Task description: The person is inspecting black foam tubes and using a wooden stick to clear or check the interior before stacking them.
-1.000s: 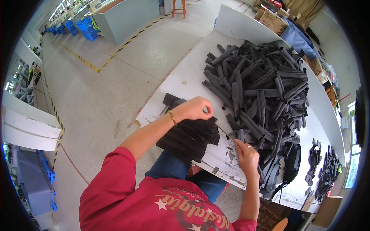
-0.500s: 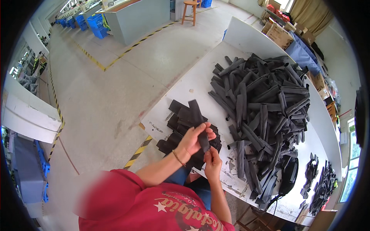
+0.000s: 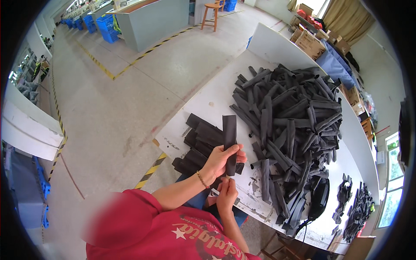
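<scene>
A long, dark grey sleeve-like piece (image 3: pixel 229 130) stands nearly upright before me, flattened with a crease along it. My left hand (image 3: pixel 221 160) is wrapped round its lower half, thumb across the front. Against the bottom end, my right hand (image 3: pixel 226 195) has its fingers pinched together; what lies between them, if anything, is hidden. Left of the held piece, several similar dark pieces (image 3: pixel 201 134) lie overlapping in a small stack near the table edge. A large loose heap of them (image 3: pixel 288 112) covers the table to the right.
The white table (image 3: pixel 208 97) has a raised board (image 3: pixel 277 43) along its far side. A black corded object (image 3: pixel 320 199) lies right of the heap, with dark scraps (image 3: pixel 359 212) beyond. Farther off are a wooden stool (image 3: pixel 210 17), blue crates (image 3: pixel 107 28) and cardboard boxes (image 3: pixel 308 43).
The held piece has turned from a leftward slant to nearly upright, with more of its broad face showing. My right hand has moved slightly down and left, and the whole view has shifted a little.
</scene>
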